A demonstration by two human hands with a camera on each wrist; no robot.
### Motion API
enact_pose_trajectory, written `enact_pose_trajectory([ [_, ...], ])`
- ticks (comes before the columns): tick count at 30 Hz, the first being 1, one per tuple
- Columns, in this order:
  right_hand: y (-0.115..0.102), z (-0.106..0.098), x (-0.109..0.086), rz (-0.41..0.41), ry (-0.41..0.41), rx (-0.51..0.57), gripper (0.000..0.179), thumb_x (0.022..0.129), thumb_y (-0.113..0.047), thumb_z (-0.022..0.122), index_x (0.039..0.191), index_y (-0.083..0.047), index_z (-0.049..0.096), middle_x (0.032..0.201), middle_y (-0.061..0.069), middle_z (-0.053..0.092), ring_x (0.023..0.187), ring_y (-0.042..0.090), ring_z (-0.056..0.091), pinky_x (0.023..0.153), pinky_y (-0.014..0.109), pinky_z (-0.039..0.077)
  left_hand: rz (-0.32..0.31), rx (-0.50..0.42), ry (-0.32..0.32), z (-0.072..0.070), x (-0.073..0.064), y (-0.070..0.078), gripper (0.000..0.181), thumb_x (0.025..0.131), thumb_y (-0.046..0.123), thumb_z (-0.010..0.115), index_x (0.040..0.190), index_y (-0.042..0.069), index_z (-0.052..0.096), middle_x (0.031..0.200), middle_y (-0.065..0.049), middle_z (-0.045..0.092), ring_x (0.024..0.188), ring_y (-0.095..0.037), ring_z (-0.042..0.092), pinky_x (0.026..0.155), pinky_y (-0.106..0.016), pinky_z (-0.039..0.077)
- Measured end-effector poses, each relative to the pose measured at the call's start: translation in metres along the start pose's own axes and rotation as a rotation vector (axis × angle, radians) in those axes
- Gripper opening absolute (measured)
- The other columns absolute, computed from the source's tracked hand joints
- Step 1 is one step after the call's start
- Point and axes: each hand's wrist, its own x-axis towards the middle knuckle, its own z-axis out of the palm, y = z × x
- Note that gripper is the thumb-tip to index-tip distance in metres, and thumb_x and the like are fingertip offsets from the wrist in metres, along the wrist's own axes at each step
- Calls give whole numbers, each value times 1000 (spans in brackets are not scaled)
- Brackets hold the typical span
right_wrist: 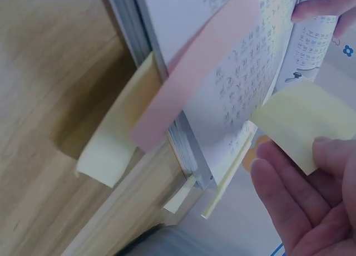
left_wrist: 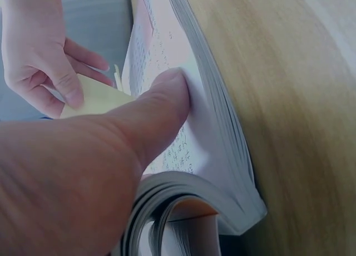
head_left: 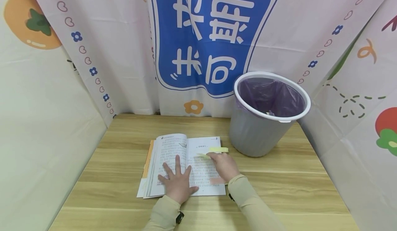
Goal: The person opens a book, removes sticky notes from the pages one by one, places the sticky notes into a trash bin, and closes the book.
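Observation:
An open book [head_left: 203, 188] with printed pages lies on the wooden table. My left hand [head_left: 178, 187] rests on it near the spine with fingers spread, the thumb reaching onto the right-hand page. Over that page, my right hand [head_left: 225, 166] pinches a pale yellow sticky note [right_wrist: 303, 122] between thumb and fingers. A yellow paper strip [head_left: 219, 149] and a pink strip [right_wrist: 200, 67] stick out past the page's outer edge. Another pale yellow tab [right_wrist: 108, 156] hangs beneath the pink one in the right wrist view.
A grey bin [head_left: 255, 136] with a white rim and purple liner stands behind the book to the right. Something small lies inside it. Printed white curtains [head_left: 130, 59] enclose the table [head_left: 102, 189] at the back and sides.

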Motion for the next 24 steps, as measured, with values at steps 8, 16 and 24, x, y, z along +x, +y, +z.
enact_pose_trajectory([
  [8,-3,-10,0,38,47,52,25,100,-7,58,122,-11,70,111,9,73,95,25,72,81,34,58,-1,-8,-9,1,0,0,90,71,68,75,145,22,53,162,-27,3,131,-72,9,88,-87,23],
  [16,-4,-32,2,-54,198,62,20,95,-2,65,113,-7,73,102,11,75,85,25,73,71,36,60,5,-9,-4,0,0,0,89,71,68,75,144,21,54,162,-27,5,131,-72,10,88,-87,23],
  [24,-7,-78,3,-139,362,-14,17,88,-2,73,104,-5,76,94,11,75,78,25,73,66,37,60,7,-18,-15,-1,-1,-1,89,72,68,74,145,21,52,162,-27,2,131,-72,9,89,-87,23],
])
